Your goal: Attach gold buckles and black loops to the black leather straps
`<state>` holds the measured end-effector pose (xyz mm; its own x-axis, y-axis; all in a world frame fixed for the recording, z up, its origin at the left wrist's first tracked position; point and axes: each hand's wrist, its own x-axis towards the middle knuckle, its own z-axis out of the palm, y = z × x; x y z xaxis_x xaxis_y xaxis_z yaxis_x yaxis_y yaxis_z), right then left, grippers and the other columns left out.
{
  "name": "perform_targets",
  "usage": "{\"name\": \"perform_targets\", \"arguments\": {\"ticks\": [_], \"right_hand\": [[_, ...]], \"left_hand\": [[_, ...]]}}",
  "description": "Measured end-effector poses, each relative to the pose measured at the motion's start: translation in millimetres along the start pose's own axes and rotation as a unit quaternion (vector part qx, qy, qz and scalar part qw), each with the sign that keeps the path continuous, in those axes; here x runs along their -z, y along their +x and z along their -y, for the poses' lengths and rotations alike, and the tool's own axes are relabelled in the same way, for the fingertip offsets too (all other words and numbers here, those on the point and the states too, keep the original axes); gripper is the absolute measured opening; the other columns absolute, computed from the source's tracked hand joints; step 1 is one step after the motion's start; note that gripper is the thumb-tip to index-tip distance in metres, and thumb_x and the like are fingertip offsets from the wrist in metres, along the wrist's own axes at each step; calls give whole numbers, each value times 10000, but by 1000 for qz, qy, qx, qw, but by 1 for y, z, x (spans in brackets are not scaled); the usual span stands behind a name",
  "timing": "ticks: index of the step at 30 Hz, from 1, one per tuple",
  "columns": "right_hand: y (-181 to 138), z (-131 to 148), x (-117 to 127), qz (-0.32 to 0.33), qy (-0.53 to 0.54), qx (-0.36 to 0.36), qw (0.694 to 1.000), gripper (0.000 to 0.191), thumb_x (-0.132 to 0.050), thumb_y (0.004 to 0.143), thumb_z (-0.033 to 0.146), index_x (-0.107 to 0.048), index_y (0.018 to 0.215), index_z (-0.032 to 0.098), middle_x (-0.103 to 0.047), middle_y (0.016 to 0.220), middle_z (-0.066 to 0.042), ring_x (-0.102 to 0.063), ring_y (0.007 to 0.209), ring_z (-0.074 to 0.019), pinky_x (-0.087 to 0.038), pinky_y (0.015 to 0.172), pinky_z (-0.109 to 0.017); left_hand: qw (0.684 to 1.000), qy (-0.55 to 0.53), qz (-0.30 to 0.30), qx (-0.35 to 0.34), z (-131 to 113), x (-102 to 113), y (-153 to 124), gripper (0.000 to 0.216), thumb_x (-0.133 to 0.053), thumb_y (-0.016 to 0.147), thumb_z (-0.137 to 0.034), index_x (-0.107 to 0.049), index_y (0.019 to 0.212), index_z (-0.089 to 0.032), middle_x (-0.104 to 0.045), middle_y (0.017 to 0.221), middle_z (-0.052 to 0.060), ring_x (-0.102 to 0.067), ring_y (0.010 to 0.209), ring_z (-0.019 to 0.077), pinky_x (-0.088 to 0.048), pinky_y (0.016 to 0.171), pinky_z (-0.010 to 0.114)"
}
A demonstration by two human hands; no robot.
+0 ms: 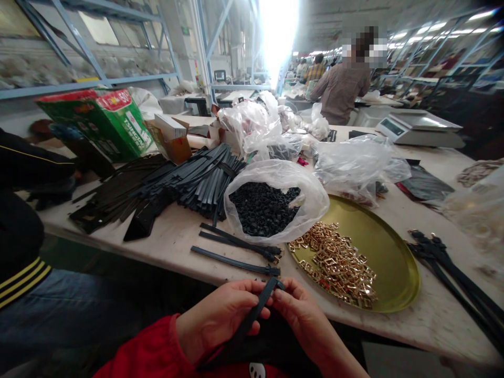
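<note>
My left hand (220,315) and my right hand (303,315) meet just below the table's near edge, both closed on one thin black strap (260,307). The strap runs up between my thumbs, and my right fingertips pinch its upper end. Just beyond my hands, a few finished black straps with small loops (240,247) lie on the table. An open plastic bag of small black loops (263,210) stands behind them. To its right, a round gold tray (389,252) holds a heap of gold buckles (338,262).
A big pile of black straps (165,186) covers the table's left. A green box (102,123) and cartons stand behind it. More plastic bags (354,163), a scale (417,128) and assembled straps (444,262) lie right. A seated person (23,210) is left; another stands far back.
</note>
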<state>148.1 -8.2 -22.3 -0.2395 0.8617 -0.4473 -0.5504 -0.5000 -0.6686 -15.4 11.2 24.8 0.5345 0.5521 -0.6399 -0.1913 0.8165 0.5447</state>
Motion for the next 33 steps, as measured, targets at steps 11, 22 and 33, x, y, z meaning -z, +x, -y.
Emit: {"name": "perform_targets", "arguments": {"ticks": [11,22,33], "right_hand": [[9,-2,12,-5,6,4,1000,268,-711,692,345,-513,652,169,-611,600,23,-558,574,-111,-429,585,-230],[11,-2,20,-36,-20,-6,999,286,-765,632,305,-581,805,170,-615,651,42,-583,578,-99,-451,582,-224],[8,-15,20,-22,-44,-2,999,284,-764,616,362,-622,783,183,-613,666,33,-546,568,-83,-441,595,-224]], "left_hand": [[999,-44,-1,16,6,-5,7,192,-600,645,-86,-629,833,-115,-582,799,31,-531,635,76,-399,502,155],[999,15,-24,18,13,-8,6,234,-627,619,-163,-608,850,-130,-564,834,20,-509,617,61,-375,511,159],[874,430,-145,-175,32,3,19,244,-414,814,-337,-538,701,-161,-487,555,-51,-428,464,86,-289,444,194]]}}
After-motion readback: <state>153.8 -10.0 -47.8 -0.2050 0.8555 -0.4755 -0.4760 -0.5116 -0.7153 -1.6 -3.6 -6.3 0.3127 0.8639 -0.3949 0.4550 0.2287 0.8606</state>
